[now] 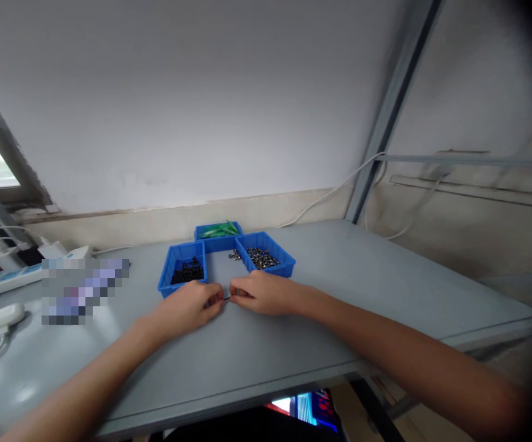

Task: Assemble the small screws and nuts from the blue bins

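Note:
Between my two hands, just above the grey table, is a small thin dark piece [227, 298], too small to name. My left hand [198, 302] pinches its left end, and my right hand [257, 293] pinches the right end. Close behind my left hand stands a blue bin [167, 270] with small black parts [187, 271] in it. Behind my right hand, a second blue bin [286, 261] holds shiny metal parts [261, 258]. Several similar metal pieces [234, 255] lie on the table beside that bin's left wall.
A third blue bin [222, 243] with green pieces [222, 229] stands at the back near the wall. On the left are a white power strip [21, 279], a pixelated item [86, 291] and a white corded device [3, 318]. A metal post [381, 135] rises at the right.

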The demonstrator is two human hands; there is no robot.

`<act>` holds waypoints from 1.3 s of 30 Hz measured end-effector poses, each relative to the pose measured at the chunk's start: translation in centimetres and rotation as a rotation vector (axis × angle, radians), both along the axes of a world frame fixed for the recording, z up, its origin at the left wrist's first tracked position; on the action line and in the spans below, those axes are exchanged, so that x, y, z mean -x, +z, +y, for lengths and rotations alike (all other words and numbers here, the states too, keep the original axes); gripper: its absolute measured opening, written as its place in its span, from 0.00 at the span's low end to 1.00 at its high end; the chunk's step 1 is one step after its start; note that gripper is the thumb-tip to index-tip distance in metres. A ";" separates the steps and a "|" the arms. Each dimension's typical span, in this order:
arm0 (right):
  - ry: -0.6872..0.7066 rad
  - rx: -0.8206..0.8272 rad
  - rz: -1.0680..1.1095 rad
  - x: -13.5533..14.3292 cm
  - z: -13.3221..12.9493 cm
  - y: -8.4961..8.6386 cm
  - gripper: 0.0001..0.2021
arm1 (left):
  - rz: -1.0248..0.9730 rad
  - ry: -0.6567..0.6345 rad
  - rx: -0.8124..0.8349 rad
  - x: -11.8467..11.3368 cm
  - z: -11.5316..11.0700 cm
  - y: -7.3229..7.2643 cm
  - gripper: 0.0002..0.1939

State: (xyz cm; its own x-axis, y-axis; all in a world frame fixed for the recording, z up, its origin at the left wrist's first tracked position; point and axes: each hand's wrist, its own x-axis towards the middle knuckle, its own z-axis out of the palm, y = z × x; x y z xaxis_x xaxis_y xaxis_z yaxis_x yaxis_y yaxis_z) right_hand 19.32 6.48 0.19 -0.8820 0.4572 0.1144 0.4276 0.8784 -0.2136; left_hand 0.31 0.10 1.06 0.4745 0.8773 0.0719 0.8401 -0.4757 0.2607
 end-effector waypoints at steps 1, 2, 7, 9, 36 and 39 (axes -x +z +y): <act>0.000 0.002 -0.003 0.0 0.0 0.0 0.10 | 0.002 0.002 -0.002 0.0 0.0 0.0 0.10; 0.001 0.008 -0.006 0.0 0.1 -0.1 0.09 | -0.002 0.006 -0.008 -0.1 -0.1 0.1 0.10; 0.070 -0.005 0.010 0.2 0.0 -0.7 0.09 | -0.056 -0.051 -0.034 -0.4 -0.2 0.1 0.10; 0.092 -0.022 0.002 0.3 -0.1 -0.8 0.09 | -0.057 -0.078 -0.028 -0.5 -0.2 0.1 0.11; 0.065 0.022 0.176 -0.1 0.2 -0.2 0.06 | -0.053 -0.034 0.024 -0.2 0.4 -1.0 0.13; 0.038 -0.009 0.182 -0.1 0.3 -0.3 0.07 | -0.075 -0.019 0.027 -0.3 0.3 -1.0 0.13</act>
